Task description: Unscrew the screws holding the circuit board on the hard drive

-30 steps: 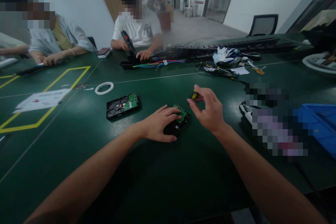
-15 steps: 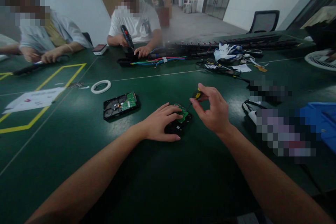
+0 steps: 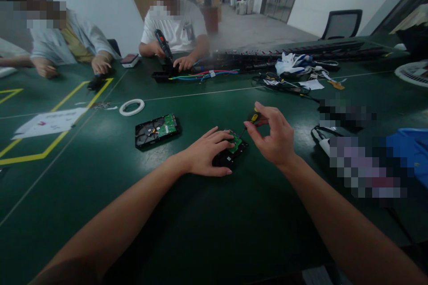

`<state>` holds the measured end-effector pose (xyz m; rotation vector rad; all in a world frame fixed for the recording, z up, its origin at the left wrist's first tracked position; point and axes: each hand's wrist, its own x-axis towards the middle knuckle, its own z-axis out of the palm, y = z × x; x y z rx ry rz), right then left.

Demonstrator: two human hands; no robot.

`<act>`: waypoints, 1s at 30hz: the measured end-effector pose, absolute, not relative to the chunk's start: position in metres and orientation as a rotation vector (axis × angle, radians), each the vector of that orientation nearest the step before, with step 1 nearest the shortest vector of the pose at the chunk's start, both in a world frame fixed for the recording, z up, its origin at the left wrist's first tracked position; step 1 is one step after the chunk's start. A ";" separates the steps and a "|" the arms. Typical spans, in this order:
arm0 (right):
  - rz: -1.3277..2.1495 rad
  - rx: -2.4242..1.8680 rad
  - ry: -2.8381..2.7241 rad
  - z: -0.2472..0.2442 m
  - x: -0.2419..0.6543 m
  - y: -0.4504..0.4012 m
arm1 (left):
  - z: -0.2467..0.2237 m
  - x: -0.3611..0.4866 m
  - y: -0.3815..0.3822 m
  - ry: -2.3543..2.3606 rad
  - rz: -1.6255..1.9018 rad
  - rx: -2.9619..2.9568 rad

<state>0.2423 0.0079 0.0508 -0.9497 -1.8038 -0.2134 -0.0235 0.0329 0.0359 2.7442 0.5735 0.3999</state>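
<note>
A hard drive point(image 3: 238, 146) with a green circuit board lies flat on the table in front of me. My left hand point(image 3: 214, 153) holds it down, fingers across its top and thumb along the near side, hiding its left part. Between the fingertips of my right hand point(image 3: 274, 131) is a screwdriver point(image 3: 254, 117) with a black and yellow handle. Its thin shaft slants down to the far right part of the circuit board; the very tip is too small to make out. A second hard drive point(image 3: 157, 131) lies to the left, board side up.
A white ring point(image 3: 132, 107) and a paper sheet point(image 3: 50, 123) lie at the left. Across the table, a co-worker holds a power driver point(image 3: 163, 44) by coloured wires point(image 3: 207, 74). White gloves point(image 3: 290, 64) and cables lie at the back right. A blue bin point(image 3: 409, 151) stands at right.
My view has shifted slightly; both my hands stay at the hard drive with the screwdriver against it. The co-worker at the left has parted their hands, one now on a dark object.
</note>
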 end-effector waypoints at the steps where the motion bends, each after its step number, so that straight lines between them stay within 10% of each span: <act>1: -0.214 -0.954 -1.803 0.050 0.242 0.008 | 0.036 -0.023 0.033 0.569 0.403 2.746; 30: -0.171 -0.983 -1.744 0.056 0.241 0.006 | 0.027 -0.024 0.032 0.563 0.465 2.685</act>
